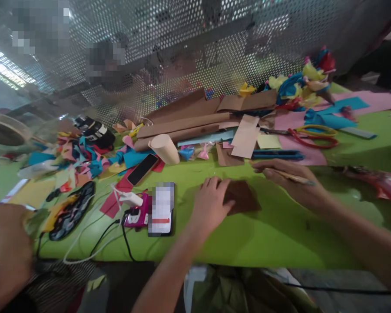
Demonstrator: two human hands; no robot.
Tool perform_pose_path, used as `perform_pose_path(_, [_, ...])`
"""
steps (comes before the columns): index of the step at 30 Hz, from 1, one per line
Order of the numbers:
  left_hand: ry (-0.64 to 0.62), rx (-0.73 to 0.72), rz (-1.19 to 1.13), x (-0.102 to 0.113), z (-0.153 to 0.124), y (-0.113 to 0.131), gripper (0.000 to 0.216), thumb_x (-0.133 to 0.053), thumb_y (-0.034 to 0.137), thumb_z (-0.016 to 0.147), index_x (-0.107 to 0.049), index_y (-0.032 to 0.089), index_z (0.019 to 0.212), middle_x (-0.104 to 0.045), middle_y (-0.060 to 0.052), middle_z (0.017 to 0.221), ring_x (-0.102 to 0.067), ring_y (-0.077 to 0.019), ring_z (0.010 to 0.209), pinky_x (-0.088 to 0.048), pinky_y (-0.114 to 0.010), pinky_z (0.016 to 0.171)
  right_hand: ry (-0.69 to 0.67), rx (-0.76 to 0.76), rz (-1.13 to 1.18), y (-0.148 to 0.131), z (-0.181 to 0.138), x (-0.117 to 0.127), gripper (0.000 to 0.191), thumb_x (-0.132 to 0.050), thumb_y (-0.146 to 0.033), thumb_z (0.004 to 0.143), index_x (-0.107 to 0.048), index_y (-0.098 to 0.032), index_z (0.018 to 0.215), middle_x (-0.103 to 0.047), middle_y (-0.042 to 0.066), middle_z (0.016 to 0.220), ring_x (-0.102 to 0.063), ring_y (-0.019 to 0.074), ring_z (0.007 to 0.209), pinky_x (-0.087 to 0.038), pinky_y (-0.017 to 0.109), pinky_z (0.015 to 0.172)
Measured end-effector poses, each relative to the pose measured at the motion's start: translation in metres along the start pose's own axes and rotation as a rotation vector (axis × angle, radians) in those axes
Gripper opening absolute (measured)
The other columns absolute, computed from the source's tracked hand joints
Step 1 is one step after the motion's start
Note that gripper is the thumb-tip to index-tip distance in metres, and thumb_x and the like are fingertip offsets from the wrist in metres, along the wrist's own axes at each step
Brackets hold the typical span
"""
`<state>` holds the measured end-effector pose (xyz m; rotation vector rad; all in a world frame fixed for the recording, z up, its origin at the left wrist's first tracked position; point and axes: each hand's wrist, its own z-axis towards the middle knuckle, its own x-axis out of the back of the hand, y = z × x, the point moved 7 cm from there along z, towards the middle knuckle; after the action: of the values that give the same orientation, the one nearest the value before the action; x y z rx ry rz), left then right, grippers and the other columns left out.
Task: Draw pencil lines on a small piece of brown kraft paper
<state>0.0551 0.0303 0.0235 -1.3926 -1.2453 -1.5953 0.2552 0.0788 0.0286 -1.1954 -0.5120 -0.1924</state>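
Observation:
My left hand (pixel 212 201) lies with its fingers outstretched on a small piece of brown paper (pixel 246 198), covering its left side. The paper rests flat on the green tabletop (pixel 280 243). To the right of the paper, my right hand (pixel 288 184) is closed around a pencil (pixel 295 177), held slanting across the fingers. A phone with a lit screen (pixel 162 211) lies left of my left hand. Behind my hands are a beige card strip (pixel 246 137) and a dark blue long case (pixel 276 154).
A magenta power adapter (pixel 137 215) trails cables at left. Farther back are a black phone (pixel 143 169), a paper roll (pixel 166 148), brown paper sheets (pixel 185 126), scissors (pixel 313 137) and colourful scraps (pixel 91 163). Another person's arm (pixel 11 248) enters at left. A perforated metal screen (pixel 189 48) stands behind.

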Motion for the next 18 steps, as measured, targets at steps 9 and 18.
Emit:
perform_pose_path(9, [0.036,-0.180,0.076,-0.024,-0.045,0.043,0.059,-0.057,0.050,0.099,-0.050,0.019,0.148,-0.055,-0.011,0.152,-0.051,-0.0300,0.138,-0.042,-0.052,0.117,0.052,-0.210,0.359,0.010,-0.005,-0.012,0.033,-0.071,-0.056,0.083,-0.074,-0.024,0.093,-0.073,0.004,0.084,-0.066,0.0219,0.076,-0.053,0.034,0.067])
perform_pose_path(18, [0.047,-0.142,0.010,-0.034,-0.050,0.044,0.064,-0.049,0.058,0.100,-0.047,0.019,0.151,-0.053,-0.010,0.156,-0.046,-0.0297,0.142,-0.042,-0.053,0.118,-0.125,-0.300,0.329,0.008,-0.009,-0.052,0.047,-0.073,-0.068,0.078,-0.066,-0.022,0.075,-0.064,0.001,0.065,-0.056,0.0152,0.057,-0.046,0.028,0.051])
